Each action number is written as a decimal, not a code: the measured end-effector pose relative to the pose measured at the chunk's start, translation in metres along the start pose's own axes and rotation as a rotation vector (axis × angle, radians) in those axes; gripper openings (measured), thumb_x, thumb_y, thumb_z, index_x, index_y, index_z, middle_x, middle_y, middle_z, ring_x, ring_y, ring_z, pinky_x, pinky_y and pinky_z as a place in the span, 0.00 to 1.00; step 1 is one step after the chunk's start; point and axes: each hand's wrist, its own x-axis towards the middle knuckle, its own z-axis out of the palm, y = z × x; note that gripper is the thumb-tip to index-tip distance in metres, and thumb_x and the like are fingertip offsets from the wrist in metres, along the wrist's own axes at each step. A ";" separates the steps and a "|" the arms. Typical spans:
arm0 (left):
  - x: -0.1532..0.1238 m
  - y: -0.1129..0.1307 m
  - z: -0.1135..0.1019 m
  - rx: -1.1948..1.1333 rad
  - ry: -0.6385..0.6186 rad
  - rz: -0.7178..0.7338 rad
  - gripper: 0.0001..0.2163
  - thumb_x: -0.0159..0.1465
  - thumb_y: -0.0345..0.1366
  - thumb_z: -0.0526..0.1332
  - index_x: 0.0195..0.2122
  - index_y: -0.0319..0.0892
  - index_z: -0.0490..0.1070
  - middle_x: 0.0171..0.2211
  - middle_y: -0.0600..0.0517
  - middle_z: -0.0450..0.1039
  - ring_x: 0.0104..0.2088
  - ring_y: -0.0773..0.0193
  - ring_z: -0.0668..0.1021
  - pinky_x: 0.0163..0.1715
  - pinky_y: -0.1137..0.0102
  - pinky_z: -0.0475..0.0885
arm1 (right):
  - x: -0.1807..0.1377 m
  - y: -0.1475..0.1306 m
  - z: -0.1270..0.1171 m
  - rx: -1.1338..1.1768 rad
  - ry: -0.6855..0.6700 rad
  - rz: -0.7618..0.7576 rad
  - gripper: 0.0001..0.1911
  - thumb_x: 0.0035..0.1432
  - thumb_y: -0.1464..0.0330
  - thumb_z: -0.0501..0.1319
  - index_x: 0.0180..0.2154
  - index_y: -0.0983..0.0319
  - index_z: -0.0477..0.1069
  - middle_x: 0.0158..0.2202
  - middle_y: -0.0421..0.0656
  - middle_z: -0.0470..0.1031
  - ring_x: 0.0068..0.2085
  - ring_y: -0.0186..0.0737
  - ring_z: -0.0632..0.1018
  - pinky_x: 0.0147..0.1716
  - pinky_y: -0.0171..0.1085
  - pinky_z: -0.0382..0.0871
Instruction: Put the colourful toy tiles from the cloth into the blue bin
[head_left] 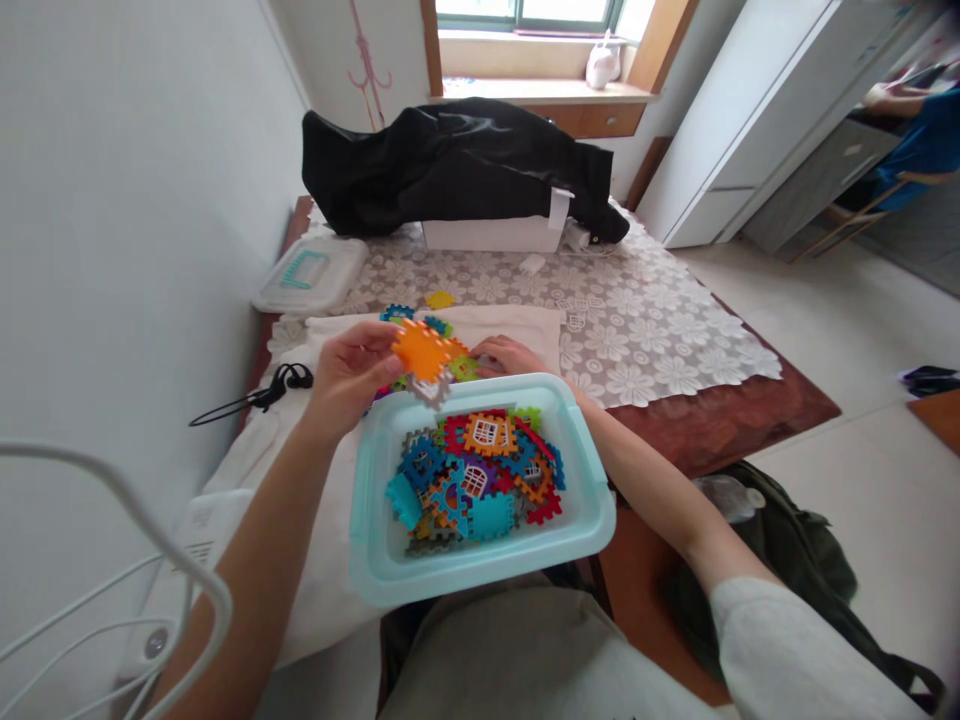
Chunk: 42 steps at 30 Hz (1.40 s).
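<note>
My left hand (349, 375) is raised above the table and pinches an orange toothed plastic tile (421, 350), with a grey tile (431, 391) hanging just under it. Behind the far rim of a pale blue plastic bin (581, 500) lies my right hand (506, 355), fingers curled on small building pieces on the white cloth; what it grips is hidden. The bin rests on my lap and holds several coloured interlocking tiles (480, 470), some with window shapes.
A few loose tiles (439, 299) lie on the white cloth (517, 325). The bin's lid (307, 275) sits at the table's left. A black garment (457, 165) covers a white box at the back. A black cable (259, 398), a dark bag (795, 570) on the floor and white wire (150, 520) are nearby.
</note>
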 end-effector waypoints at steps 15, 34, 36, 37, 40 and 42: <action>0.005 -0.052 -0.061 1.150 -0.081 -0.154 0.24 0.67 0.53 0.68 0.55 0.41 0.84 0.59 0.34 0.85 0.61 0.33 0.83 0.68 0.41 0.73 | -0.003 -0.013 -0.007 -0.014 -0.018 -0.003 0.17 0.76 0.62 0.65 0.60 0.61 0.80 0.60 0.55 0.84 0.60 0.55 0.81 0.65 0.52 0.75; 0.004 -0.039 -0.040 0.922 0.267 0.040 0.10 0.64 0.40 0.70 0.45 0.45 0.84 0.47 0.46 0.89 0.45 0.52 0.88 0.53 0.58 0.84 | -0.002 -0.015 -0.008 -0.017 -0.037 0.028 0.17 0.76 0.63 0.65 0.60 0.64 0.80 0.60 0.56 0.83 0.60 0.53 0.80 0.65 0.50 0.73; 0.005 -0.034 -0.035 0.840 0.338 0.065 0.10 0.64 0.40 0.71 0.44 0.46 0.84 0.45 0.48 0.89 0.43 0.54 0.87 0.49 0.60 0.84 | 0.000 -0.013 -0.007 -0.023 -0.051 0.024 0.17 0.76 0.64 0.65 0.60 0.65 0.80 0.60 0.56 0.83 0.60 0.54 0.80 0.65 0.50 0.73; 0.006 -0.031 -0.033 0.780 0.369 0.075 0.09 0.63 0.41 0.72 0.43 0.46 0.84 0.44 0.49 0.88 0.41 0.56 0.87 0.45 0.61 0.84 | 0.000 -0.012 -0.007 -0.030 -0.057 0.025 0.17 0.76 0.64 0.65 0.60 0.65 0.80 0.60 0.56 0.83 0.60 0.53 0.80 0.65 0.49 0.73; 0.008 -0.025 -0.031 0.559 0.455 0.139 0.11 0.59 0.42 0.78 0.40 0.47 0.83 0.41 0.50 0.87 0.38 0.57 0.85 0.38 0.63 0.83 | 0.001 -0.011 -0.008 -0.047 -0.065 0.030 0.17 0.77 0.65 0.65 0.61 0.65 0.80 0.60 0.56 0.83 0.61 0.52 0.80 0.65 0.48 0.72; 0.009 -0.020 -0.032 0.380 0.406 0.140 0.12 0.60 0.42 0.80 0.42 0.50 0.83 0.42 0.52 0.87 0.38 0.60 0.85 0.38 0.65 0.82 | 0.001 -0.012 -0.009 -0.053 -0.069 0.033 0.17 0.77 0.65 0.65 0.61 0.65 0.80 0.61 0.56 0.83 0.61 0.52 0.80 0.66 0.48 0.72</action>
